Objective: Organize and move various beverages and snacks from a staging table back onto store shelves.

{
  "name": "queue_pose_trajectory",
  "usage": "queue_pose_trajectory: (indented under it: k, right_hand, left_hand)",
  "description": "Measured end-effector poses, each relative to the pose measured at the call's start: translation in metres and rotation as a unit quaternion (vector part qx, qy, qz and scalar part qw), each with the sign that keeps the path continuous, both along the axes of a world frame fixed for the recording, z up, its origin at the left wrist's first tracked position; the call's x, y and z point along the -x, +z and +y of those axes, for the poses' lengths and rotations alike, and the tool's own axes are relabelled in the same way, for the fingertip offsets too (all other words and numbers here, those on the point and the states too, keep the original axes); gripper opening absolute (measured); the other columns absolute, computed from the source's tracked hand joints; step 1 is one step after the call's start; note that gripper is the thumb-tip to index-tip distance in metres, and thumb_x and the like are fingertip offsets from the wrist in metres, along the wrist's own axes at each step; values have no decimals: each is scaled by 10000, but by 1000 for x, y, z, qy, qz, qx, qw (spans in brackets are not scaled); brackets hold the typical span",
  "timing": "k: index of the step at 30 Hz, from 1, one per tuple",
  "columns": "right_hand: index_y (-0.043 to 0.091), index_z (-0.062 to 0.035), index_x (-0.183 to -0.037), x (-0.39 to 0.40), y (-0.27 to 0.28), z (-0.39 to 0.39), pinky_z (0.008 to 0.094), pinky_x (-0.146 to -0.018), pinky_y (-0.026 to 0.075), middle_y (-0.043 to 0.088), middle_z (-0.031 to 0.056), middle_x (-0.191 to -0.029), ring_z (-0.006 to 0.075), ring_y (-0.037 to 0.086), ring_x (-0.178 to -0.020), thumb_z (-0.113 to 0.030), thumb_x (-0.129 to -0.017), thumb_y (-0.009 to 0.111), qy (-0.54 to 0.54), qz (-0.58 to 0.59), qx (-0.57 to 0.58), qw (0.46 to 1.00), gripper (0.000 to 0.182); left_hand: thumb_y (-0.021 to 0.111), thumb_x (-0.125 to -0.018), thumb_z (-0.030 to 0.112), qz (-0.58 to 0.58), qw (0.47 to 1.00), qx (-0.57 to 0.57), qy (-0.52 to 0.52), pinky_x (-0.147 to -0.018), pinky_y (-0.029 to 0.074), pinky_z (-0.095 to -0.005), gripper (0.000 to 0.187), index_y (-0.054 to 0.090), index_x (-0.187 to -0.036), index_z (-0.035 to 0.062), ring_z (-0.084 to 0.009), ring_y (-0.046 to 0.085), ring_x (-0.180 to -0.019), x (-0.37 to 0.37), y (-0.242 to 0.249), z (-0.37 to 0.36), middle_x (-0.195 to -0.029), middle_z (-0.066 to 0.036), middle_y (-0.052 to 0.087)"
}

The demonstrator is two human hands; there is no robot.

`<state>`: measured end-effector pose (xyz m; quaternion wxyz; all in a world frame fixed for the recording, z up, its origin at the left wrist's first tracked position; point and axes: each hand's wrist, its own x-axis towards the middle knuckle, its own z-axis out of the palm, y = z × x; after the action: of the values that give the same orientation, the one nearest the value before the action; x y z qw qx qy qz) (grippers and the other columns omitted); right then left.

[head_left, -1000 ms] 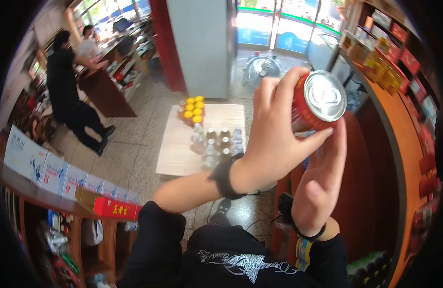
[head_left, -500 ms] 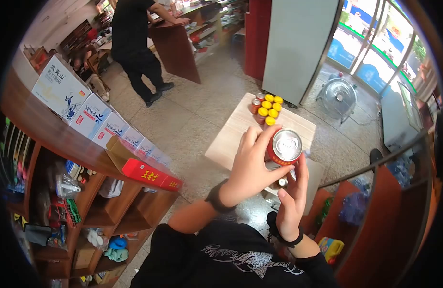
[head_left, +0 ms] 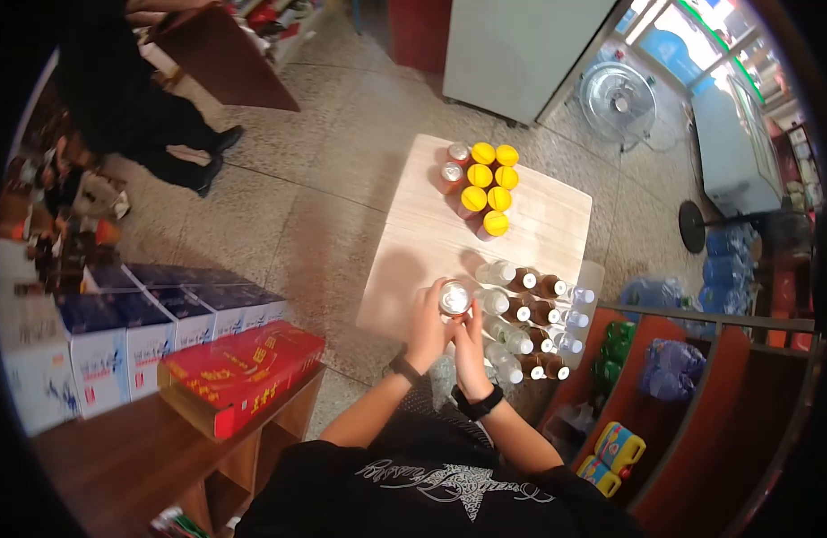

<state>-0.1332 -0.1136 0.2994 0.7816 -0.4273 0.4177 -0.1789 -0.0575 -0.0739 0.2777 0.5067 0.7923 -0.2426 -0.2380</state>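
A drink can [head_left: 454, 297], silver top up, is between my two hands. My left hand [head_left: 425, 334] is wrapped round its left side. From the right, the fingers of my right hand [head_left: 470, 351] press on the can, low and close to my left hand. Just right of them, on the pale wooden table [head_left: 391, 269], stand rows of clear bottles [head_left: 494, 301] and brown bottles with white caps [head_left: 518, 310]. Farther back on the tabletop is a group of yellow-lidded containers [head_left: 480, 176] with two red cans [head_left: 452, 174] at its left.
On the left, a wooden shelf unit [head_left: 117, 466] carries a red carton [head_left: 252, 372] and several white-and-blue boxes [head_left: 99, 359]. At right are compartments with yellow jugs [head_left: 618, 448]. A fan [head_left: 618, 100] stands near the glass doors. A person in dark clothes [head_left: 131, 99] stands at upper left.
The can and both hands have come down from in front of my view to over the table's near side. My view has tilted down, showing the rows of bottles.
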Motion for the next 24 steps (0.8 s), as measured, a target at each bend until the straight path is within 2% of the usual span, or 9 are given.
queue_pose_trajectory:
  k: [6,10,12,13,16,17,19,21,24]
  right_hand:
    - [220,-66,-1309,-52,-89,-28,315,-910,321,391,111,-1219,193,394,-1099,-193,-815,473,-40,124,-142,981,569]
    - [229,-80,-1303,-91,-134,-39,322,-846,342,433,104,-1169,182,431,-1033,-234,-801,494,-16,162,-125,979,588]
    - [240,-75,-1299,-113,-160,-48,321,-822,341,469,93,-1115,164,450,-991,-223,-792,491,-18,165,-20,986,584]
    - [256,-63,-1289,-119,-165,-57,306,-827,339,494,76,-1067,155,460,-971,-206,-778,484,-5,179,-42,983,577]
    - [288,-48,-1271,-143,-173,-79,295,-823,348,507,61,-1049,161,466,-967,-207,-759,485,-26,185,-102,977,571]
    - [320,-63,-1260,-148,-175,-90,303,-812,359,504,52,-1054,165,476,-955,-216,-743,490,16,165,-146,975,565]
    - [330,-73,-1256,-155,-201,-100,308,-807,363,508,48,-1038,161,480,-937,-213,-744,486,7,153,-141,978,552]
    - [341,-82,-1252,-161,-214,-108,313,-801,366,512,44,-1022,157,485,-919,-210,-746,482,0,137,-140,981,540]
    - [308,-99,-1277,-184,-192,-120,307,-734,398,524,12,-881,114,497,-775,-169,-780,451,-95,149,-156,972,522]
  left_hand:
    - [582,-667,-23,-2,989,-127,-79,-822,405,-392,566,366,-1189,6,-375,461,-992,-50,-83,-15,-1065,-216,448]
    - [589,-670,-2,0,979,-177,-99,-825,404,-402,554,372,-1178,43,-385,457,-996,-91,-125,-36,-1076,-209,450]
    - [585,-674,1,-2,982,-172,-81,-827,403,-407,540,392,-1170,94,-370,463,-1004,-109,-144,-50,-1087,-183,460]
    - [569,-685,-2,-3,974,-210,-89,-827,406,-400,511,409,-1153,126,-359,467,-1012,-117,-145,-57,-1096,-156,468]
    - [547,-691,-18,3,978,-190,-82,-827,408,-395,487,418,-1141,117,-352,468,-1019,-142,-151,-77,-1096,-154,471]
    - [547,-691,-18,5,978,-189,-83,-827,408,-395,487,418,-1141,117,-352,468,-1019,-150,-154,-85,-1096,-154,471]
    - [542,-693,-23,53,989,-124,-67,-838,402,-395,477,424,-1135,111,-351,465,-1024,-164,-165,-101,-1114,-161,459]
    - [542,-692,-27,36,991,-115,-64,-843,399,-394,484,425,-1141,110,-357,462,-1025,-170,-177,-114,-1125,-172,448]
    - [546,-703,-24,19,990,-116,-82,-866,388,-390,518,393,-1186,83,-373,445,-1042,-180,-192,-125,-1140,-204,424]
